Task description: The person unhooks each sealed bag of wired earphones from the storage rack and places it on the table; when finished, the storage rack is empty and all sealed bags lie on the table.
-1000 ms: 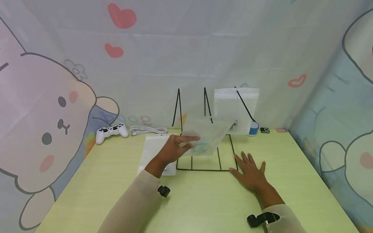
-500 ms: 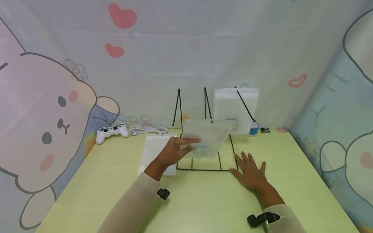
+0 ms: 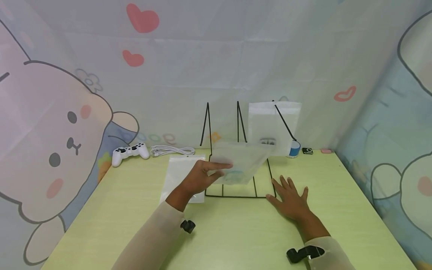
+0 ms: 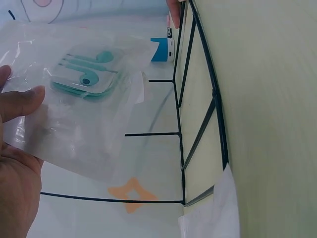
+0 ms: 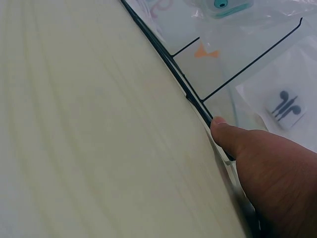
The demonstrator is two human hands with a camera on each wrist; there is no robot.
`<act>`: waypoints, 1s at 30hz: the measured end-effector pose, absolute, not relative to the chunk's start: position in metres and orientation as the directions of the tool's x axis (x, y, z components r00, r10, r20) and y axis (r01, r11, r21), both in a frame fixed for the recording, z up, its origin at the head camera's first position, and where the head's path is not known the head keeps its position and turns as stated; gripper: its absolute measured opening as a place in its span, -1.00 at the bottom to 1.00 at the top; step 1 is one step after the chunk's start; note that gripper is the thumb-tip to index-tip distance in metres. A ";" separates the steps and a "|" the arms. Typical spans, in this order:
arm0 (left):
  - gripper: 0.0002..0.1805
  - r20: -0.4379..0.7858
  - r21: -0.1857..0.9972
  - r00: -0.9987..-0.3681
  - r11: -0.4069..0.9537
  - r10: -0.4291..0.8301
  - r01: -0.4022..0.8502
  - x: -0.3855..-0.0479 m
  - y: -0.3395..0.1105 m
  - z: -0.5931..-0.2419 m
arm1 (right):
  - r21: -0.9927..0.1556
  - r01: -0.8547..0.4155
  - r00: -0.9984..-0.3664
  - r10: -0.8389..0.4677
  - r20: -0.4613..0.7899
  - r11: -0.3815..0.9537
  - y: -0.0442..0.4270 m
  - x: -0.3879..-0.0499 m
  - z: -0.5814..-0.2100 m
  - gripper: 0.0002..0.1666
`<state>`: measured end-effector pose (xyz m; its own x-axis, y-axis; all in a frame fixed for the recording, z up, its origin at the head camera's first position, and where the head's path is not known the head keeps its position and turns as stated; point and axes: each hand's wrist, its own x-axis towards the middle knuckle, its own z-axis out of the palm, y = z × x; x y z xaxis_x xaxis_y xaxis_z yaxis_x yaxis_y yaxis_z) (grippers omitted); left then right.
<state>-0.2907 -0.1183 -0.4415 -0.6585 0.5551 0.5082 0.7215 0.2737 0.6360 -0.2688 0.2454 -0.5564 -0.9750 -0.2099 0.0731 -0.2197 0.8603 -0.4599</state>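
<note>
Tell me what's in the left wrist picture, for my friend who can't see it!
A left hand pinches a see-through bag with teal-and-white earphones inside. Beside the bag is a black wire rack. A blue-and-white object shows near the top.

In the head view, the earphones in the central bag blur to teal; a pink item at right is too small to identify. The left hand is cropped by its wrist view's left edge.
</note>
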 end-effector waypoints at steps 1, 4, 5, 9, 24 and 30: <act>-0.66 0.505 0.638 -0.657 0.271 0.559 0.721 -0.291 -0.119 -0.442 | -0.459 -0.217 -0.976 -0.207 0.071 0.862 0.245 -0.268 -0.556 -0.03; -0.66 0.492 0.642 -0.661 0.277 0.567 0.715 -0.291 -0.121 -0.444 | -0.464 -0.213 -0.976 -0.206 0.066 0.860 0.245 -0.267 -0.555 -0.03; -0.66 0.489 0.644 -0.662 0.277 0.568 0.713 -0.291 -0.122 -0.446 | -0.465 -0.212 -0.976 -0.207 0.064 0.859 0.245 -0.267 -0.555 -0.03; -0.64 0.476 0.650 -0.673 0.288 0.566 0.703 -0.294 -0.126 -0.450 | -0.466 -0.211 -0.976 -0.208 0.058 0.859 0.244 -0.267 -0.555 -0.03; -0.38 0.309 0.800 -0.795 0.309 0.522 0.514 -0.311 -0.139 -0.464 | -0.456 -0.209 -0.977 -0.207 0.056 0.865 0.247 -0.271 -0.557 -0.02; -0.31 0.260 0.856 -0.829 0.279 0.496 0.435 -0.318 -0.148 -0.471 | -0.457 -0.207 -0.977 -0.207 0.051 0.865 0.248 -0.271 -0.557 -0.02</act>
<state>-0.3183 -0.1485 -0.4713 -0.8286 0.4960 0.2596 0.4351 0.2787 0.8562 -0.2708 0.2476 -0.5569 -0.9771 -0.2067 0.0509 -0.2069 0.8653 -0.4566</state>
